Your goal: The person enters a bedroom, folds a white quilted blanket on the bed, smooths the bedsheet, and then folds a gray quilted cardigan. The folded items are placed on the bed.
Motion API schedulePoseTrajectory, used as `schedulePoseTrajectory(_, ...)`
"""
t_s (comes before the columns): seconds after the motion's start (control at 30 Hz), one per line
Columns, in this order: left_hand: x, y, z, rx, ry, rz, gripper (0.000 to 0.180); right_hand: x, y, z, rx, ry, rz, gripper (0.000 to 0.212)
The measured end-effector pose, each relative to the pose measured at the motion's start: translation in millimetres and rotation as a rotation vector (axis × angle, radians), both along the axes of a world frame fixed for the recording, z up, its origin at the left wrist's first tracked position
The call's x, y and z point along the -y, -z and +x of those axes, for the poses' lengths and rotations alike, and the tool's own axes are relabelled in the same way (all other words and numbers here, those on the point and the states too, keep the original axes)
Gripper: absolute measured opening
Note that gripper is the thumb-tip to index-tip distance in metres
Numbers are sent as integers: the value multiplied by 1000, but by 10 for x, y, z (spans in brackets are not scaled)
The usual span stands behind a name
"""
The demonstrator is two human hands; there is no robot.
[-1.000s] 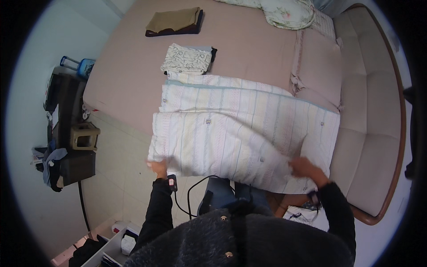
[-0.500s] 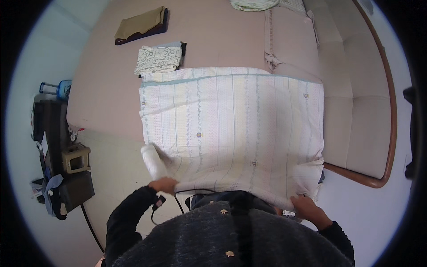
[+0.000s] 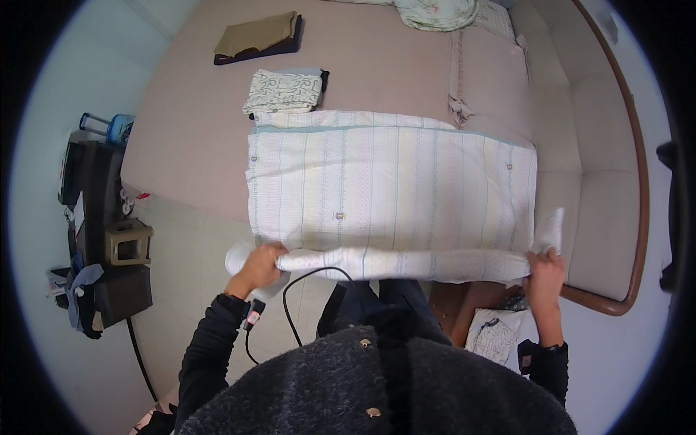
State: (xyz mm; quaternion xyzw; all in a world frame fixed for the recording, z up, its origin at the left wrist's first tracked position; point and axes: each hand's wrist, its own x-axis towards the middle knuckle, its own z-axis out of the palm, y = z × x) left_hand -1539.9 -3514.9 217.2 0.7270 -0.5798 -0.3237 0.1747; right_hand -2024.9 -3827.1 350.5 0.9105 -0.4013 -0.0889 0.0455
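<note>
A white blanket (image 3: pixel 391 188) with pastel stripes and a teal trim lies spread across the near part of the bed. Its near edge is gathered and raised a little, forming a long fold between my two hands. My left hand (image 3: pixel 259 268) is closed on the left end of that edge, where a loose white corner hangs behind the fingers. At the right end my right hand (image 3: pixel 545 275) grips the same edge, with a flap of cloth standing up above it. The blanket's far side shows a second layer beyond the trim.
Folded patterned cloth (image 3: pixel 285 92) and folded tan and dark garments (image 3: pixel 255 38) lie on the pink bed sheet (image 3: pixel 362 65). A padded headboard (image 3: pixel 602 210) borders the right. At left are a stool (image 3: pixel 129 241) and a blue suitcase (image 3: pixel 119 130). A black cable (image 3: pixel 290 308) loops before me.
Both my hands have moved forward, away from my body, carrying the blanket's near edge up and over. My legs and a brown wooden piece below now show. The view has shifted slightly.
</note>
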Motion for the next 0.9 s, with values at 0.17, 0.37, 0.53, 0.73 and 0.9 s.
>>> schedulePoseTrajectory(0.17,352,-633,-65,-198,-109,7,14,181,-299,141,-74,-79,-34,32)
schedulePoseTrajectory(0.37,467,-330,-481,-155,448,502,12,386,465,-45,-654,-238,971,28)
schedulePoseTrajectory(0.53,707,-242,-274,-230,248,340,30,1564,1498,106,200,-211,904,45)
schedulePoseTrajectory(0.73,1557,-140,-267,143,55,107,43,2839,2808,1136,118,-248,506,67)
schedulePoseTrajectory(0.9,1881,177,-308,289,114,203,42,2909,3330,1708,74,-106,411,110)
